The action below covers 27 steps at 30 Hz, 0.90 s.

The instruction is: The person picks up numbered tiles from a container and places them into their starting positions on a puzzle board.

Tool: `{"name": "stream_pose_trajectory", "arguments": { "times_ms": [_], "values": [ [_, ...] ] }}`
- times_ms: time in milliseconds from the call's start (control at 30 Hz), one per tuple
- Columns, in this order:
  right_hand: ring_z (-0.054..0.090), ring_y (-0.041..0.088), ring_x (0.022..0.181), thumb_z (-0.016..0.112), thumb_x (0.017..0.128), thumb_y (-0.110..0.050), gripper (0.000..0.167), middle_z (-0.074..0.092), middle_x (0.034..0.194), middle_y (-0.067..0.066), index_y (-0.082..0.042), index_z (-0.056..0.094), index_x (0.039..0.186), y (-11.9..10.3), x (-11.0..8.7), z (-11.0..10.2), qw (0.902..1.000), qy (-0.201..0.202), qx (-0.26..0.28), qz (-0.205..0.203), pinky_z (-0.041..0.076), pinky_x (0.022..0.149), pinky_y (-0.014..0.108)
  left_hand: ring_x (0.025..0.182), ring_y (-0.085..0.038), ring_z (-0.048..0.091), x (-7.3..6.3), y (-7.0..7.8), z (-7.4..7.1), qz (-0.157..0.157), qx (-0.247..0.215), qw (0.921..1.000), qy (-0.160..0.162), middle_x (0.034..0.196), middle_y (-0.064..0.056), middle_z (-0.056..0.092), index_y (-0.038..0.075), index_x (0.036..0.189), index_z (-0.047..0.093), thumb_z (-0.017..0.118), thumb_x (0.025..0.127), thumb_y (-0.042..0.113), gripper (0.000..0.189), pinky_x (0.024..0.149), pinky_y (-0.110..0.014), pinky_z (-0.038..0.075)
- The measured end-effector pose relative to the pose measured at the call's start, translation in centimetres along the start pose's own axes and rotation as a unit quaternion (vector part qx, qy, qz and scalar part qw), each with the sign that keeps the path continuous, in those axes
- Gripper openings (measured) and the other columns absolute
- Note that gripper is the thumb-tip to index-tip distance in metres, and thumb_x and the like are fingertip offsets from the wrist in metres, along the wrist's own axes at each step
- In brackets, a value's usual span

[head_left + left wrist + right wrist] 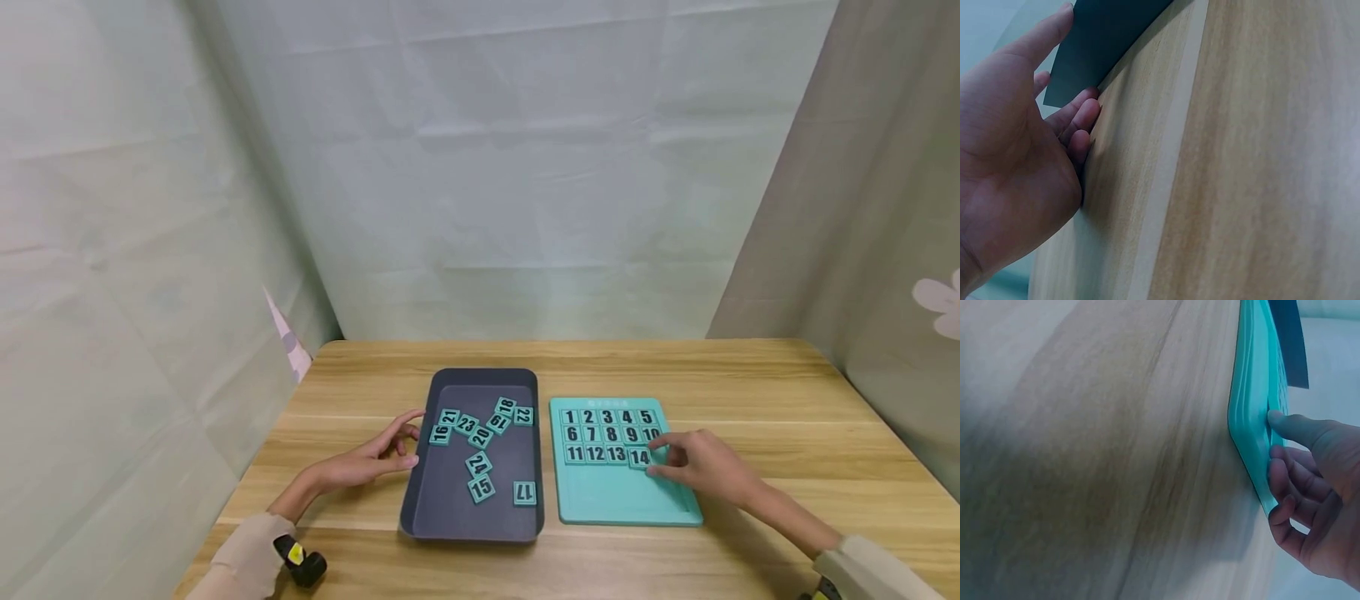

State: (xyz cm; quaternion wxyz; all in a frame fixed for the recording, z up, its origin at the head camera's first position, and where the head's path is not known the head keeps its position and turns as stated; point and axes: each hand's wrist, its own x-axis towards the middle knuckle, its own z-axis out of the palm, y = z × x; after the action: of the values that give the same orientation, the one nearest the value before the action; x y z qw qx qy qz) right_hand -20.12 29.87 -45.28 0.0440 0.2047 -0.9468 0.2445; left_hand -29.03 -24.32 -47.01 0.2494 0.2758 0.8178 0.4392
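Observation:
A teal number board (626,500) lies flat, with number tiles 1 to 13 set in rows. My right hand (708,467) pinches the teal tile 14 (639,457) between thumb and a finger, just right of tile 13. The tile sits slightly askew. In the right wrist view, my thumb and fingers reach the board's edge (1249,406); the tile is hidden there. My left hand (360,462) touches the outer left side of a dark grey tray (495,521) with index and thumb tips, its other fingers bent loosely. The left wrist view shows it beside the tray wall (1100,44).
Several loose tiles lie in the tray, among them tile 15 (482,488), tile 17 (525,493) and tile 24 (478,464). Tray and board stand side by side on a wooden table (772,400). Pale curtains (525,167) hang behind and at both sides.

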Motion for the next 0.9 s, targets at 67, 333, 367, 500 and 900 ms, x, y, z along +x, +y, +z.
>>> {"name": "stream_pose_trajectory", "arguments": {
  "times_ms": [67,333,367,500,900],
  "values": [
    [0.041,-0.005,0.059,0.084,0.084,-0.023,0.031,0.053,0.064,-0.016,-0.001,0.077,0.105,-0.08,0.07,0.08,1.0,0.003,-0.009,0.002,0.039,0.055,0.018,0.112,-0.021,0.044,0.03,-0.05,0.03,0.003,0.001,1.0,-0.002,0.143,-0.013,0.036,0.032,0.163,0.011,0.057,0.106,0.028,0.073,0.089,-0.024,0.036],
    [0.037,-0.005,0.056,0.085,0.083,-0.024,0.026,0.05,0.061,-0.015,-0.004,0.079,0.099,-0.09,0.26,0.41,0.9992,0.016,-0.032,0.017,0.033,0.051,0.018,0.112,-0.021,0.042,-0.13,0.22,0.05,0.002,-0.001,1.0,-0.001,0.143,-0.014,0.036,0.03,0.163,0.011,0.057,0.106,0.028,0.073,0.088,-0.025,0.034],
    [0.037,-0.005,0.056,0.085,0.083,-0.024,0.025,0.051,0.061,-0.015,-0.005,0.079,0.098,-0.1,0.29,0.44,0.9992,0.017,-0.033,0.018,0.033,0.052,0.018,0.112,-0.022,0.042,-0.16,0.27,0.04,0.003,0.0,1.0,-0.001,0.143,-0.014,0.035,0.03,0.163,0.011,0.056,0.106,0.028,0.073,0.088,-0.025,0.034],
    [0.039,-0.004,0.057,0.084,0.083,-0.025,0.022,0.054,0.062,-0.015,-0.007,0.079,0.096,-0.22,0.39,0.48,0.9991,0.018,-0.033,0.017,0.035,0.053,0.018,0.112,-0.022,0.042,-0.2,0.37,0.01,0.008,0.003,1.0,-0.001,0.143,-0.015,0.036,0.03,0.163,0.011,0.056,0.106,0.028,0.072,0.088,-0.025,0.034],
    [0.04,-0.004,0.056,0.084,0.084,-0.026,0.021,0.058,0.063,-0.014,-0.008,0.08,0.095,-0.49,0.56,0.59,0.9986,0.016,-0.039,0.032,0.035,0.051,0.019,0.112,-0.024,0.041,-0.17,0.35,0.1,-0.002,0.002,1.0,0.0,0.143,-0.016,0.036,0.03,0.163,0.012,0.056,0.106,0.029,0.073,0.088,-0.026,0.035]
  ]
}}
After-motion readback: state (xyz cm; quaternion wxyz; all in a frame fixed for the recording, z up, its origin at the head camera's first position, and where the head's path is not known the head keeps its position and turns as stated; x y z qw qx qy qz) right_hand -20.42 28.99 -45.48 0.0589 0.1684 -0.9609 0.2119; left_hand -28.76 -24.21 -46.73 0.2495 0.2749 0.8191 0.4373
